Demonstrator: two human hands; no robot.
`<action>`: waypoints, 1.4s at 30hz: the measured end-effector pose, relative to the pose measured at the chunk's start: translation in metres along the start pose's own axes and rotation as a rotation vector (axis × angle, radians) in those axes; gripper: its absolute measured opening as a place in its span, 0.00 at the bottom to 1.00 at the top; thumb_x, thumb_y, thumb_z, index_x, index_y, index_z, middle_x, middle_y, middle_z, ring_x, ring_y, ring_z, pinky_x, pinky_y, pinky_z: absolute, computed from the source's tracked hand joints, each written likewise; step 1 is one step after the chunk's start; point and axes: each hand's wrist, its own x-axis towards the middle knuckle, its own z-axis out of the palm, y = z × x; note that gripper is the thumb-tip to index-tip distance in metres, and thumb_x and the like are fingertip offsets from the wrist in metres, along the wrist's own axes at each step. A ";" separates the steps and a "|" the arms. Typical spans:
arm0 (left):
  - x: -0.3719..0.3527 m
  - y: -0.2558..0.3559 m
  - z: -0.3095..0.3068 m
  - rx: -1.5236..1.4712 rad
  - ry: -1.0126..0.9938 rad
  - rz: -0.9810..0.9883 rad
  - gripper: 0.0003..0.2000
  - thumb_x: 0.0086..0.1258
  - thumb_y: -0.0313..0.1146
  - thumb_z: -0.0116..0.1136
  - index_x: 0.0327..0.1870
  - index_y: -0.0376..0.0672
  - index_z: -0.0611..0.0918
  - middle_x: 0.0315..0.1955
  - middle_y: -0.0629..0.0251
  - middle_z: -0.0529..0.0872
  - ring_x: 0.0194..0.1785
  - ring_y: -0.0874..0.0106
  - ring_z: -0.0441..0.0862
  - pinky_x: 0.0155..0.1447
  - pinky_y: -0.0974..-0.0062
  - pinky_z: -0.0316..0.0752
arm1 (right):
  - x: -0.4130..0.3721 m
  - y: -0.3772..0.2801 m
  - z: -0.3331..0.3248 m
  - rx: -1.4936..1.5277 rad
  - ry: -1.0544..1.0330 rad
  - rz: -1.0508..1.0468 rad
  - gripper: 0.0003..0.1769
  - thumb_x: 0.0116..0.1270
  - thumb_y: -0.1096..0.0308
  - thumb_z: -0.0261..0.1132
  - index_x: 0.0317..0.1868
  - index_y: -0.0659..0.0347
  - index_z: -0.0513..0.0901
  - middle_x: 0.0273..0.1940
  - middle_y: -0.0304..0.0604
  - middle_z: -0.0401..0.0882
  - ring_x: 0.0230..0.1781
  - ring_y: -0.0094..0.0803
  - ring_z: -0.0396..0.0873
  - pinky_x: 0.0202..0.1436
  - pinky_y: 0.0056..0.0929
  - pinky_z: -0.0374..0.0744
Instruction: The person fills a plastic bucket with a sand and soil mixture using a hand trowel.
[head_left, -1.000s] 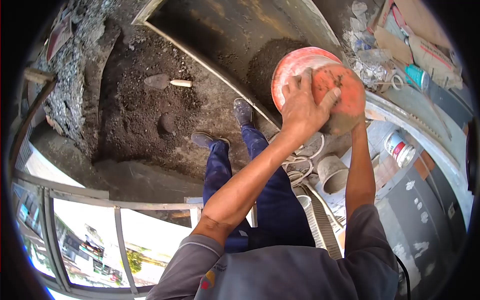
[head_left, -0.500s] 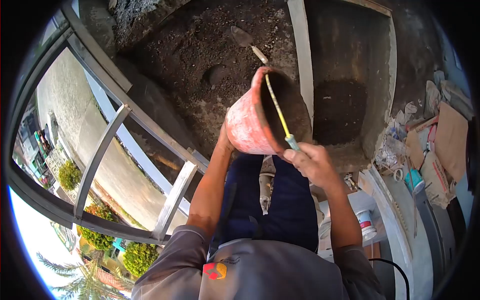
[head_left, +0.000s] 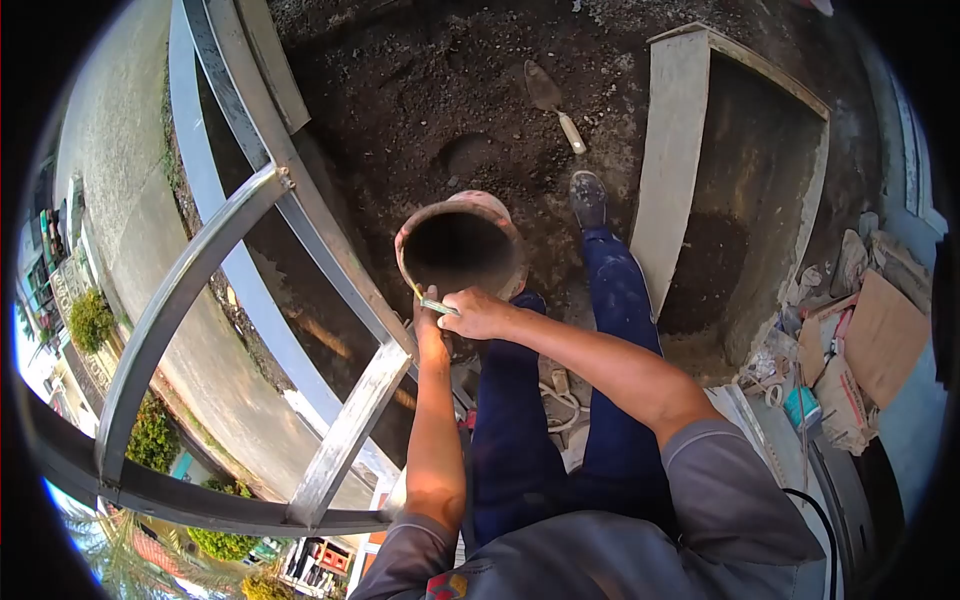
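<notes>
A worn reddish bucket [head_left: 515, 245] is tipped with its dark mouth towards me. My left hand [head_left: 428, 318] is closed at the bucket's near left side, some of its fingers hidden. Over the near rim, my right hand [head_left: 476, 315] is closed round the pale green grip of a thin yellow rod, which looks like the bucket handle [head_left: 436, 305]. The two hands are close together. A trowel [head_left: 545, 90] with a light handle lies on the dark soil beyond the bucket.
A curved metal frame [head_left: 190, 250] stands close on my left. To the right is a concrete-walled trough [head_left: 672, 170]. Cardboard [head_left: 885, 335] and sacks are piled at the far right. My shoe [head_left: 588, 200] is on the soil near the trowel.
The bucket has moved left and turned so its mouth faces me. My right hand has crossed leftward with the handle, close to my left hand. The view has shifted, and one leg reaches forward.
</notes>
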 end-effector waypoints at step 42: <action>0.030 -0.123 -0.056 -0.143 0.802 -0.238 0.11 0.70 0.28 0.57 0.51 0.38 0.78 0.47 0.58 0.83 0.45 0.63 0.86 0.49 0.63 0.86 | 0.085 0.386 -0.198 -0.832 -0.481 0.094 0.17 0.67 0.57 0.64 0.41 0.65 0.84 0.34 0.57 0.88 0.37 0.57 0.88 0.44 0.53 0.85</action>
